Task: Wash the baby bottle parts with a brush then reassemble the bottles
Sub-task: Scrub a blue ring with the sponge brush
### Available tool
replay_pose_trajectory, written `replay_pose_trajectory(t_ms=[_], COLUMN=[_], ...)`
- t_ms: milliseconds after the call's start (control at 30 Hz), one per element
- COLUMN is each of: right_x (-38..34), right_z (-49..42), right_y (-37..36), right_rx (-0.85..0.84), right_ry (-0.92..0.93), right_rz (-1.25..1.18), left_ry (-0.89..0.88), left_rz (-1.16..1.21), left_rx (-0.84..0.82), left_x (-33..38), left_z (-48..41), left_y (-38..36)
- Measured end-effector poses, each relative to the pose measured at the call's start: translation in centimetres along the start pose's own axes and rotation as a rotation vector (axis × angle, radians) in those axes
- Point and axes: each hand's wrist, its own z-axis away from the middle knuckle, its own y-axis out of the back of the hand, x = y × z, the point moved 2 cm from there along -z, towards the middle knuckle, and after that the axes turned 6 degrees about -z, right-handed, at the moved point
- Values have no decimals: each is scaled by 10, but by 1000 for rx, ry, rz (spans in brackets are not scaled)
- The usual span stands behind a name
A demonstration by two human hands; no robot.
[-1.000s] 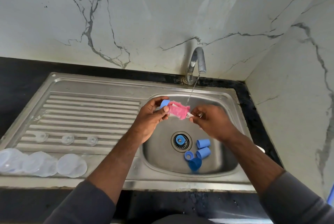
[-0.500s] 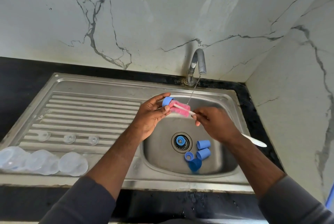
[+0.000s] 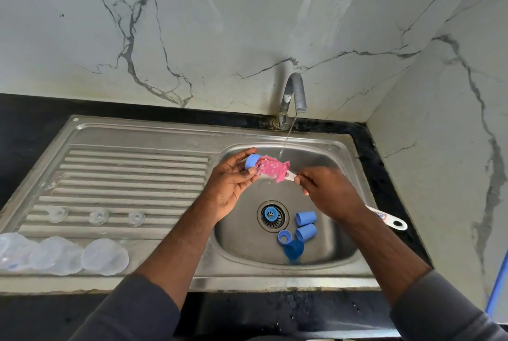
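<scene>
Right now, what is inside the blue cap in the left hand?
The pink brush pokes into the blue cap held by the left hand; its tip inside is hidden.

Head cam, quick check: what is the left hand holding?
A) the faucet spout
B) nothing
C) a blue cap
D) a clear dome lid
C: the left hand pinches a blue cap over the sink basin, while the right hand holds the pink brush with its head at the cap's mouth.
</scene>
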Motion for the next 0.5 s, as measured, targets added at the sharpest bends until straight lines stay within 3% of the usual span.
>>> replay_pose_trajectory(t_ms=[167, 367, 500], right_x=[-3, -1, -3], right_z=[4, 1, 0], right_y=[0, -3, -2], right_rx=[5, -48, -15], right_ry=[-51, -3, -36], right_rz=[-148, -14, -148], left_ry=[16, 7, 9], left_rz=[40, 3, 21], left_rx=[33, 6, 17], left_x=[-1, 1, -1], left_z=[-1, -2, -1], left_y=[-3, -1, -1])
